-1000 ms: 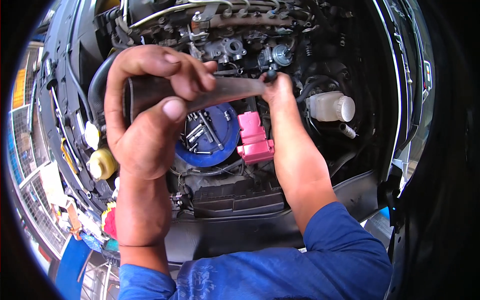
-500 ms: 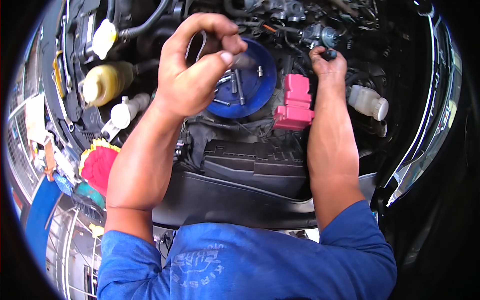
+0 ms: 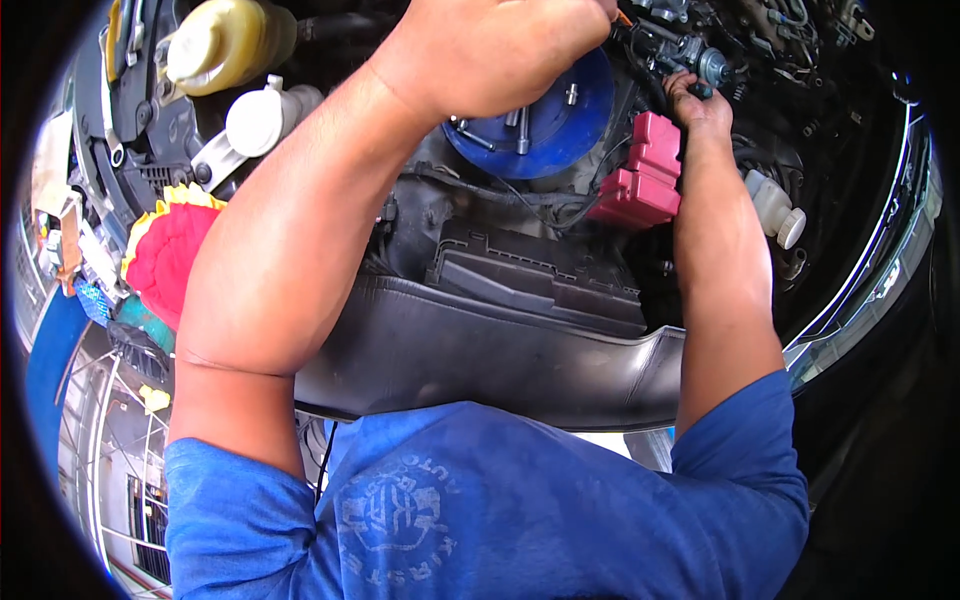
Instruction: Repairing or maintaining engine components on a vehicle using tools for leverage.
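My left hand (image 3: 500,55) reaches over the blue round tray (image 3: 570,135) at the top edge of the view. Its fingers look curled in, partly cut off by the edge, and whatever they hold is hidden. At the right, my right hand (image 3: 700,108) is closed around a black handle-like piece (image 3: 701,90), just below a round metal engine part (image 3: 712,66). Several metal sockets and bars, among them a socket bar (image 3: 523,132), lie in the tray, partly covered by my left hand.
A red plastic cover (image 3: 650,170) sits between tray and right forearm. Nearer are a black box (image 3: 540,275) and a black fender cover (image 3: 480,360). A yellowed reservoir (image 3: 215,50), a white cap (image 3: 255,122) and a red cloth (image 3: 170,255) are at left; a white reservoir (image 3: 775,210) is at right.
My left hand has moved forward and right, from above the tray toward the engine. My right hand stays at the metal part. The whole view has shifted, with the tray now higher and further right.
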Demonstrator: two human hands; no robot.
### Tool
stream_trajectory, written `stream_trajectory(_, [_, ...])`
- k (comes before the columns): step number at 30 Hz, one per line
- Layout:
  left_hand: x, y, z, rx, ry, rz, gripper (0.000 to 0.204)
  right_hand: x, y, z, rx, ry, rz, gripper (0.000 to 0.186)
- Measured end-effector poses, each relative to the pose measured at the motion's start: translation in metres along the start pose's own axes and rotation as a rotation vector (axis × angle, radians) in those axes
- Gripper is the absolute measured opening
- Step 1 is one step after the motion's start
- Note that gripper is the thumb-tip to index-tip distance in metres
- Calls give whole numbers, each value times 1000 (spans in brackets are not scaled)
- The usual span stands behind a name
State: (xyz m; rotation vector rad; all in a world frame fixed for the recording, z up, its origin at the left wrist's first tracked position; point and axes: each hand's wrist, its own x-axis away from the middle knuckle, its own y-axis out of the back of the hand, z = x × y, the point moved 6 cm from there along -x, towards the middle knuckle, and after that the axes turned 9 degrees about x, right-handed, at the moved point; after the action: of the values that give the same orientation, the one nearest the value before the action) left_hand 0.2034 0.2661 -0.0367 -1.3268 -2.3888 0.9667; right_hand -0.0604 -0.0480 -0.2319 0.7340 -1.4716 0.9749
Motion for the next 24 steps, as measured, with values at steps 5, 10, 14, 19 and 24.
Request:
stream_trajectory(5, [0, -4, -13, -16, -71, 60, 29, -14, -1, -1, 1, 89, 43, 34])
stream_trajectory(10, [3, 1, -5, -26, 43, -5, 31, -15, 0, 0, 9, 18, 46, 36])
stream_trajectory(14, [4, 2, 0, -18, 28, 13, 31, -18, 4, 9, -3, 42, 111, 36])
stream_trajectory(19, [4, 2, -8, -79, -77, 83, 30, -26, 7, 14, 1, 63, 99, 34])
stream_trajectory(24, [-2, 1, -3, -85, -101, 124, 32, -33, -3, 12, 375, 356, 198, 20])
